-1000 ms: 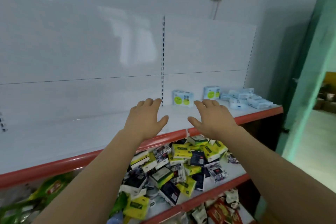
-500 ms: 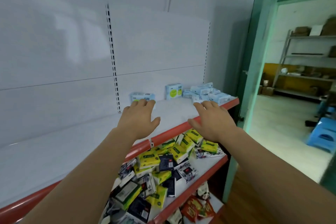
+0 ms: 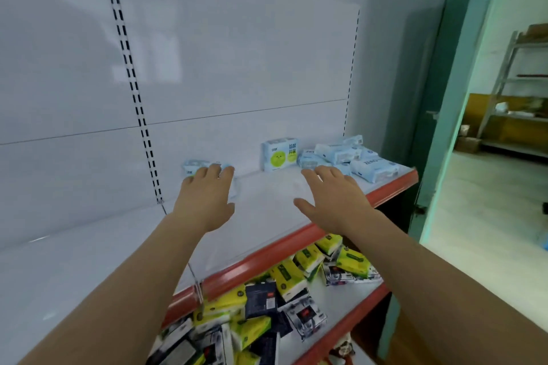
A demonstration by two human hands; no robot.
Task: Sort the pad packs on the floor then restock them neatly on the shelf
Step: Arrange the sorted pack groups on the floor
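Hiding part of a pale pad pack (image 3: 194,167), flat empty-fingered left hand (image 3: 204,201); right hand (image 3: 335,201) likewise

Hands in view: two, the left hand (image 3: 207,198) and the right hand (image 3: 335,198). Shelf levels in view: two, the upper shelf (image 3: 296,238) and the lower shelf (image 3: 341,332). Upright pad packs on the upper shelf: two, the left pack (image 3: 194,167), partly hidden, and the green-dot pack (image 3: 280,154). The heap of light-blue packs (image 3: 353,158) at the right end and the pile of yellow and black packs (image 3: 278,296) on the lower shelf overlap; exact counts cannot be determined.
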